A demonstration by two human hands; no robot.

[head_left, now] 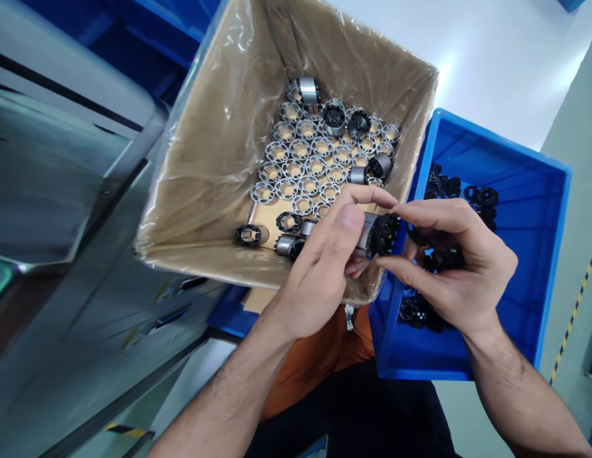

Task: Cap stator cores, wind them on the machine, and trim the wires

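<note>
My left hand (319, 270) is wrapped round a silvery metal stator core (366, 236), held level above the near right corner of a plastic-lined box (200, 210). A black toothed plastic end ring (386, 234) sits at the core's right end. The thumb and fingers of my right hand (463, 261) pinch this ring from both sides. Whether the ring is fully seated on the core cannot be made out. Inside the box, bare metal cores (300, 149) stand upright in rows. Several cores with black ends, such as one core (251, 235), lie or stand among them.
To the right, a blue bin (525, 305) holds loose black plastic rings (482, 197), partly hidden by my right hand. A grey metal machine or cabinet (48, 178) stands on the left. A white surface (491, 57) lies behind the box. Yellow-black tape (575, 312) marks the floor.
</note>
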